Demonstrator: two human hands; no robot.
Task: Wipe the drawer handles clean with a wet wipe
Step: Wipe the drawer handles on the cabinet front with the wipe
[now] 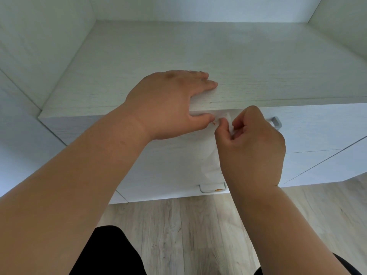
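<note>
Head view. Nearest the camera: two bare forearms reaching forward over dark trousers (111, 253) and a pale wood-grain floor (178, 231).

Left hand (168, 104): laid on the front edge of the white cabinet top (198, 56), fingers straight and flat on the surface, thumb hooked down over the edge onto the top drawer front (309, 132). Nothing held.

Right hand (252, 143): fingers curled, pinching a white wet wipe (211, 165) against the top drawer front, just below the front edge. Wipe bunched at the fingertips, rest hanging down over the lower drawer front (168, 165).

Upper handle (276, 122): grey metal; only the right end visible, beside the right hand; remainder hidden behind hand and wipe. Small orange mark showing between the left thumb tip and the right fingers.

Lower handle (212, 187): grey metal, at the bottom edge of the lower drawer front, just under the hanging wipe, with an orange smear near its right end.
</note>
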